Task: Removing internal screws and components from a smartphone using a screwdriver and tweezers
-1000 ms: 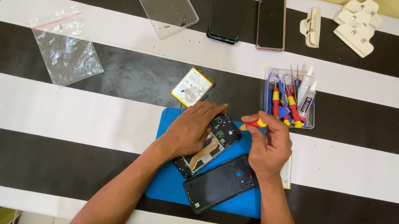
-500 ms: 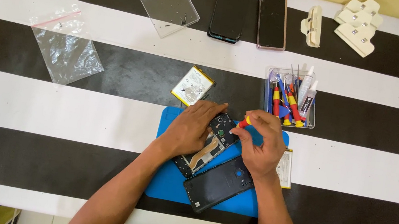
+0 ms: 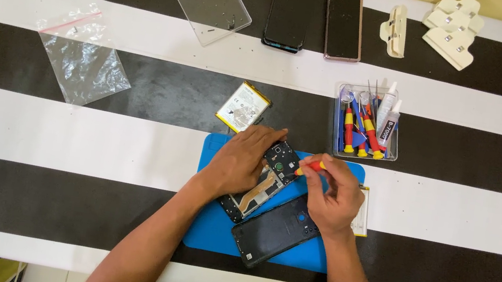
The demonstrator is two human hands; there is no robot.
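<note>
Two fingers (image 3: 324,171) around screwdriver (image 3: 311,166) over phone (image 3: 265,179)

left hand (image 3: 240,162) pressing opened phone (image 3: 261,182) | right hand (image 3: 333,198) gripping red-yellow screwdriver (image 3: 311,167) | blue mat (image 3: 212,227)

Blue mat (image 3: 212,234), black-and-white striped table (image 3: 68,135)

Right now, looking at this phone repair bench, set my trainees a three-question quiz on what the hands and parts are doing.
1. True or false: the left hand rests on the opened phone.
2. What does the right hand grip?
3. Where does the loose battery lie: A on the blue mat, B on the striped cloth beyond it, C in the tool tray?

Key: 1 true; 2 a red and yellow screwdriver; 3 B.
</note>
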